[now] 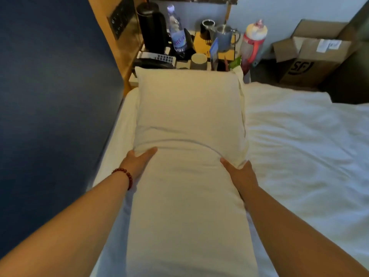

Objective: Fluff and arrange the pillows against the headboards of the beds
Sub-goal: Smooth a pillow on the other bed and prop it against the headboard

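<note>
Gripping pillow (187, 120), both hands; box (311, 56) reads "SF".

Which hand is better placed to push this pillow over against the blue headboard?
Right, probably. The right hand grips the pillow on the side away from the blue headboard, so it can push toward it. The left hand sits between pillow and headboard.

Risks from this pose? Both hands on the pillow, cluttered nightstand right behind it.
1. The pillow's far end sits close to the nightstand clutter; a hard shove or fluff might topple the water bottle or cup.
2. The left hand and right hand pinch only the sides mid-length, so the loose case may slip or bunch.
</note>
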`<state>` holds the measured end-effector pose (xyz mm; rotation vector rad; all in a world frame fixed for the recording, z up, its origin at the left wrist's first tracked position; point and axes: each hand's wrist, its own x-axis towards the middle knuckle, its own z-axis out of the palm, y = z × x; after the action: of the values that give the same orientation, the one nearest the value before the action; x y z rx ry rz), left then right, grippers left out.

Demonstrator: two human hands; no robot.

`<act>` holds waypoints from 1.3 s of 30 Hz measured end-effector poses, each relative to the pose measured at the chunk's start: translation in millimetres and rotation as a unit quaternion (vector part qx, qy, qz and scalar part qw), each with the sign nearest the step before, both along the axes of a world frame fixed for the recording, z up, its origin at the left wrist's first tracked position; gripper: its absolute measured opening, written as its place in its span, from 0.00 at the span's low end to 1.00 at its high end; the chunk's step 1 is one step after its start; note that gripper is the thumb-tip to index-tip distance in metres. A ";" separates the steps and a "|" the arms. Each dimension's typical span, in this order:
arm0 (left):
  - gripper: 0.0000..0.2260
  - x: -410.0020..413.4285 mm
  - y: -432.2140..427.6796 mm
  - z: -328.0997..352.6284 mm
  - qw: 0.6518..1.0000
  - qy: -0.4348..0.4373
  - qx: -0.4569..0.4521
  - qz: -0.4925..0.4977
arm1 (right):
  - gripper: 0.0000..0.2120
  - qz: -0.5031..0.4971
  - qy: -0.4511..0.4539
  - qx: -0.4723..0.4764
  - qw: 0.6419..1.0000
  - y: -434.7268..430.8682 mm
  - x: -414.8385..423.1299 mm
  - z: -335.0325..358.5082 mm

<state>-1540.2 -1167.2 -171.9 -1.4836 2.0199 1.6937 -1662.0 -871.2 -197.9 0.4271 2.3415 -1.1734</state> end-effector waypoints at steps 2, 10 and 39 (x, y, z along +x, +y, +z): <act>0.47 -8.9 -8.0 -2.9 1.000 -0.015 -0.025 -0.006 | 0.53 -0.011 0.001 -0.001 1.000 -0.6 -1.1 -17.8; 0.43 -10.8 -0.2 -0.3 0.996 -0.062 -0.065 0.010 | 0.56 -0.023 0.007 -0.021 0.999 -1.3 -2.1 -39.9; 0.22 54.5 -44.2 131.8 0.979 0.195 0.066 0.012 | 0.34 -0.006 0.120 -0.188 0.975 -33.0 28.5 129.2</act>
<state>-1485.7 -1211.5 -40.1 -1.2133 2.0128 2.2256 -1633.4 -904.2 -68.7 0.1731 2.2348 -1.7119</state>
